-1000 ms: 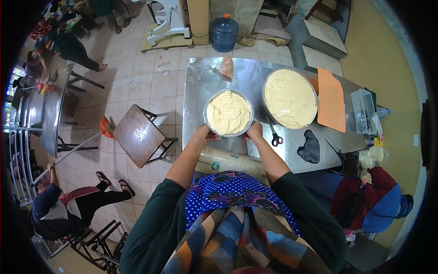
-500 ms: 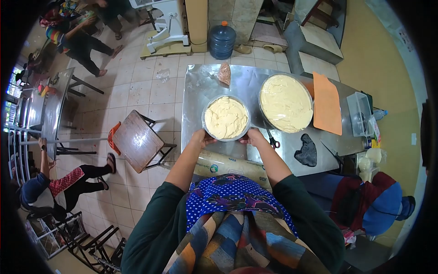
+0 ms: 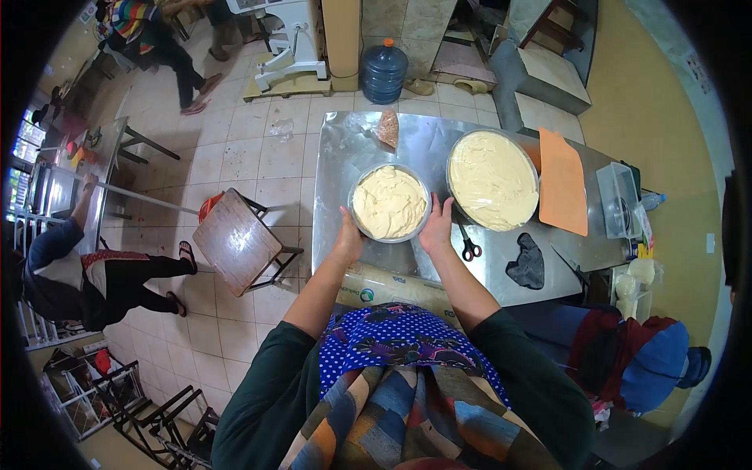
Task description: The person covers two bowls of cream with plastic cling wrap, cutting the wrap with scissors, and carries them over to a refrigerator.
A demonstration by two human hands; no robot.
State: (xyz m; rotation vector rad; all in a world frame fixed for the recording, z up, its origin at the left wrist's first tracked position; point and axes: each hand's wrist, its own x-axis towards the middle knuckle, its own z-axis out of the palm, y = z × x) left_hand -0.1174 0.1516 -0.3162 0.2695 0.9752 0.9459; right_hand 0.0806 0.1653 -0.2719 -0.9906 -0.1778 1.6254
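Observation:
A round tub of pale yellow cream stands on the metal table between my hands. My left hand lies against its lower left side, and my right hand against its lower right side with thumb and fingers spread around the wall. To the right is a larger round container of the same cream. Black-handled scissors lie just right of my right hand. A roll of plastic film lies along the near table edge, close to my apron.
An orange sheet, a clear bin, a dark cloth-like piece and a bag of brown bits are on the table. A wooden stool stands left. One person holds a pole; others are at right and upper left.
My hands have moved from the tub's near edge up along its sides, the right one with fingers more spread. The person with the pole has shifted, and someone at the upper left has stepped right.

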